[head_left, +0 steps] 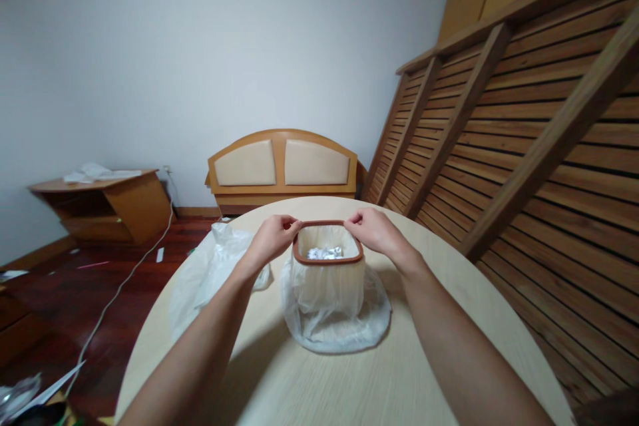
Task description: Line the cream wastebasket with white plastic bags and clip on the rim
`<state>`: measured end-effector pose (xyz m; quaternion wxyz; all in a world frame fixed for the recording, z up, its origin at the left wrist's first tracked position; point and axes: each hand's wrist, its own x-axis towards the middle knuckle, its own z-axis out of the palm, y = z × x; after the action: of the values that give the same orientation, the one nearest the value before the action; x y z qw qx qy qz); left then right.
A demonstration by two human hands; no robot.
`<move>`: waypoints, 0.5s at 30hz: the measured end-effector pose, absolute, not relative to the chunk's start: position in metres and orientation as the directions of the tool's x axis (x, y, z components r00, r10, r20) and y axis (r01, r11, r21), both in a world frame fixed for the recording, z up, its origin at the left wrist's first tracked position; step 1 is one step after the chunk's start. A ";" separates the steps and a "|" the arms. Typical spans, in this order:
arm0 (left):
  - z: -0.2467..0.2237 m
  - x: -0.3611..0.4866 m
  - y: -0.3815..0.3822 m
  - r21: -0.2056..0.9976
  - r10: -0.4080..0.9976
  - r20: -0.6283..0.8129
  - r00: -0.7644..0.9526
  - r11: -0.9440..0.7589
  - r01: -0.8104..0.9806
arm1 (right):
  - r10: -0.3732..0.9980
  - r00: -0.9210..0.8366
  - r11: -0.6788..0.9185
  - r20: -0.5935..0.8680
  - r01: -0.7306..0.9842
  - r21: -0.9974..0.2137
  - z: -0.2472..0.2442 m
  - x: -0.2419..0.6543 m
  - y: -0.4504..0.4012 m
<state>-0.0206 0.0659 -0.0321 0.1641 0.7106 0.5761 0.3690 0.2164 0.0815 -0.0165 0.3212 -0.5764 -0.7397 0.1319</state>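
A: Where's the bin (327, 289)?
B: On the tbl (449, 333), approx. mid-width, twd its far side. Sm. & upright, w/ a brown rim (327, 261).
A: Bag on it?
B: Yep, a thin whitish liner (337, 339) inside & out; its loose edge spreads on the tbl round the bin's base. Crumpled silvery bits (324, 253) inside.
A: L hand (274, 236)?
B: Above the tbl, at the rim's far L corner: thumb & index pinching the brown rim, other fingers curled.
A: R hand (372, 229)?
B: Same ht over the tbl, far R corner: thumb & fingertips pinching the brown rim, rest folded. Can't tell if either pinch has liner film in it too.
A: Anything else on the tbl?
B: Crumpled clear plastic (224, 259), on its L side, partly behind the L forearm.
A: Further out?
B: Padded headboard (280, 176) beyond the tbl's far edge; wooden cabinet (124, 213) w/ white sheets (94, 173) on top, well L of the tbl; pale cord (122, 286) on the dk red flr (150, 293), L of the tbl; big slatted wood panel (529, 120), leaning, R of the tbl.
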 end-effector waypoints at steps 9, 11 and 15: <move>-0.026 -0.010 0.057 0.610 0.871 0.490 0.032 -0.368 0.702 | 0.882 -0.240 0.421 0.406 0.787 -0.450 -0.012 0.212 0.073; -0.025 -0.005 0.051 0.586 0.827 0.546 0.132 -0.490 0.645 | 0.827 -0.349 0.547 0.442 0.682 -0.486 -0.013 0.208 0.071; -0.031 -0.002 0.046 0.642 0.832 0.431 0.349 -0.554 0.530 | 0.720 -0.612 0.678 0.327 0.520 -0.519 -0.020 0.202 0.066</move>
<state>-0.0019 0.0458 -0.0306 0.1999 0.7964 0.4277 0.3779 0.2023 0.0660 -0.0196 0.2627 -0.3534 -0.8775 0.1899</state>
